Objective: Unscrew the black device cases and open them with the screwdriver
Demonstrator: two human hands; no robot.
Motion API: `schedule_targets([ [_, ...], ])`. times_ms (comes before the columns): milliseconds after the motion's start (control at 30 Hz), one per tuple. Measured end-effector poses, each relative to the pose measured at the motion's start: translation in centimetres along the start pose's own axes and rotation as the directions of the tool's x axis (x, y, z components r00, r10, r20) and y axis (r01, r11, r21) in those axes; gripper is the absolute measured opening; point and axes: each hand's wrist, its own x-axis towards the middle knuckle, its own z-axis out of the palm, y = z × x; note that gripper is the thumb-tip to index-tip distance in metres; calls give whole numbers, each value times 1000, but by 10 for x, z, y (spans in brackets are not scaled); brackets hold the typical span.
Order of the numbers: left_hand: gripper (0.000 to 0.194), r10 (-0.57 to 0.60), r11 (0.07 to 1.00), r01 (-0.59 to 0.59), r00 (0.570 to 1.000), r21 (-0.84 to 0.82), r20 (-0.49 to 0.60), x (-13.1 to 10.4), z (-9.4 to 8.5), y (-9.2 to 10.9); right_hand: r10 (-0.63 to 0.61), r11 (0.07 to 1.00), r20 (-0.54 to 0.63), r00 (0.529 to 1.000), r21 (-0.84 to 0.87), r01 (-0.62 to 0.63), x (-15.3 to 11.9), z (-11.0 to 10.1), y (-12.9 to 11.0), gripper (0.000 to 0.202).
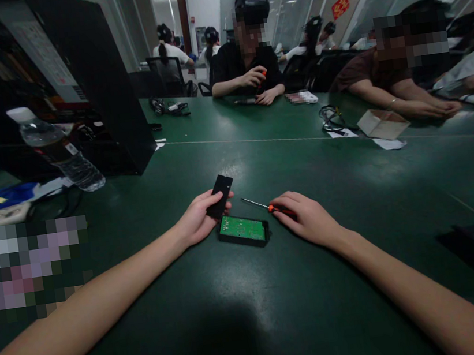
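Observation:
Between my hands lies a small black case [242,240] with its top off, and a green circuit board [244,229] sits inside it. My left hand [201,217] grips a flat black cover [221,197], thumb on top, tilted up just beyond the left end of the case. To the right, my right hand [305,215] is closed around the red-and-black handle of a screwdriver [272,208]. Its thin metal shaft points left, behind the case, close to the tabletop. The palm side of my right hand is hidden.
A large black computer tower [98,85] stands at the left, with a water bottle [61,148] leaning before it. Across the green table [257,332], a person [248,65] holds an orange-handled tool. A small open box [382,123] and cables [332,118] lie at the far right.

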Motion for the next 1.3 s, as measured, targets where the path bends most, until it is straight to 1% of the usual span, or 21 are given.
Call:
schedule_targets([
  [200, 14, -16, 1000, 17, 999, -19, 47, 0, -2, 0, -1, 1000, -3, 1000, 1, 1, 0, -1, -1, 24],
  [333, 15, 11, 1000, -10, 999, -17, 43, -1, 0, 0, 1, 1000, -1, 1000, -1, -1, -1, -1, -1, 24],
  [533, 14, 32, 999, -33, 999, 35, 29, 0, 0, -2, -3, 1000, -14, 1000, -1, 3, -1, 0, 0, 24],
  [800, 24, 28, 988, -41, 996, 147, 89, -3, 0, -3, -1, 1000, -8, 1000, 5, 1, -1, 0, 0, 24],
  [967, 28, 52, 975, -76, 992, 210, 118, -5, 2, -5, -3, 1000, -18, 1000, 3, 3, 0, -1, -2, 24],
  [1100, 26, 120, 966, -144, 986, 215, 119, -3, 2, -9, 6, 1000, -23, 1000, -5, -7, 0, -1, -1, 23],
  [1167, 31, 154, 962, -177, 980, 209, 124, -4, 3, -9, 7, 1000, -21, 1000, -7, -7, 0, 0, -1, 23],
  [1233, 38, 160, 962, -183, 979, 203, 127, -4, 4, -9, 4, 1000, -19, 1000, -8, -4, -1, 0, 0, 22],
  [1300, 41, 147, 964, -169, 982, 204, 116, -5, 5, -8, 4, 1000, -16, 1000, -6, -4, -1, 0, 0, 22],
])
